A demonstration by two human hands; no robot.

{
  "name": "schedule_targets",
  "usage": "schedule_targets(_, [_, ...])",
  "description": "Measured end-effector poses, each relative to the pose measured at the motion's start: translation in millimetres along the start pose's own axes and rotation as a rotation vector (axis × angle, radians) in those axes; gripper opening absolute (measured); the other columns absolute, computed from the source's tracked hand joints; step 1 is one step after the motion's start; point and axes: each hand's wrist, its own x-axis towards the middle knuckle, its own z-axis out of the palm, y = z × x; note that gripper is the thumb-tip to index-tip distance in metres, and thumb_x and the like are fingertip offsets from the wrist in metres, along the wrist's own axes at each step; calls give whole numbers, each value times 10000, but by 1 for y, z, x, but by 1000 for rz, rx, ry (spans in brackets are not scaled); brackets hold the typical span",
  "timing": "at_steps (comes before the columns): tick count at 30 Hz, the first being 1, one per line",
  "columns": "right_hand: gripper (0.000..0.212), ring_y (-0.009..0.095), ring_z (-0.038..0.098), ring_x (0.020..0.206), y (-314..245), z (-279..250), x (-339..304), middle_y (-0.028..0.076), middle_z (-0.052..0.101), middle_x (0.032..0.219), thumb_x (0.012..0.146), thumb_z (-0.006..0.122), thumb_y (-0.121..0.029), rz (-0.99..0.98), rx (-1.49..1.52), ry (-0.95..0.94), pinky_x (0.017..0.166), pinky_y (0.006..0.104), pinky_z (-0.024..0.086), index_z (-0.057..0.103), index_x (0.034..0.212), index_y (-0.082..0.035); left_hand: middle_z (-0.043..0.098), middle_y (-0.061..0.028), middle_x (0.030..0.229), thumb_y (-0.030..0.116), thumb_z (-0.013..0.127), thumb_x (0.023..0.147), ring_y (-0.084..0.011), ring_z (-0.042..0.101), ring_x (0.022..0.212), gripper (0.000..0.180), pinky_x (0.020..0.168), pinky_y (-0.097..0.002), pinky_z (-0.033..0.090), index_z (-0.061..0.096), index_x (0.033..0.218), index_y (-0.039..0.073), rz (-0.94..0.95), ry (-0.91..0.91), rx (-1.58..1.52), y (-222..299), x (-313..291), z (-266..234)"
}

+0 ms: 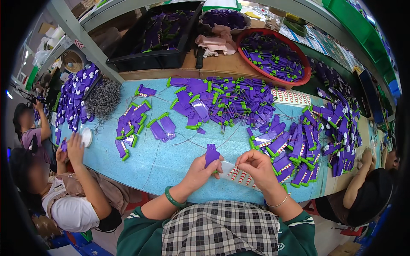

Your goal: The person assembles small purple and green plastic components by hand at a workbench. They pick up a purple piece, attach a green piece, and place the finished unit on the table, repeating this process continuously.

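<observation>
Over the near middle of the blue table, my left hand (197, 171) is closed round a flat purple plastic piece (212, 155), which stands up from between thumb and fingers. A translucent sheet of red-and-white striped stickers (241, 176) stretches from my left fingertips to beneath my right hand (261, 170). My right thumb and forefinger pinch at the upper edge of that sheet; whether a single sticker is between them I cannot tell. Right of my right hand lies a heap of purple pieces with green ends (294, 149), several bearing striped stickers.
A large purple-and-green pile (239, 100) covers the far middle of the blue table (171, 166). Behind it stand a red basket (307, 70) and a black tray (147, 62). Another sticker sheet (292, 97) lies right. Co-workers sit left (77, 205) and right (363, 196).
</observation>
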Motion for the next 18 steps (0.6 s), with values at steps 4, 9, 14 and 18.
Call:
schedule_targets(4, [154,142,614,839,-16,-2,1,59,657,887,798,667,2,-58,-554,-35,770,275,485,609,940,3,626,-32,798,72,621,885,-97,592,668,125,581,-242,510,618,984,-5,29,-78,195,32,-8,10])
schedule_targets(9, [207,167,605,911,-33,28,-3,86,637,1006,788,682,-32,-362,-655,136,777,284,478,629,987,-15,620,-13,758,122,667,866,-68,567,610,148,538,-225,470,642,939,-4,21,-61,156,39,-4,21])
schedule_targets(14, [159,176,596,894,-16,26,-6,76,629,985,801,682,-65,-273,-628,26,723,278,478,616,936,-14,631,-58,835,117,595,914,-97,596,655,186,523,-234,492,587,1045,-15,53,-93,6,30,-4,19])
schedule_targets(18, [112,113,576,749,-5,25,-5,45,611,859,811,685,-51,-285,-396,119,657,246,463,596,867,-12,563,-89,1090,126,485,964,-137,599,896,323,664,-300,558,402,1266,44,12,-55,-253,39,-8,29])
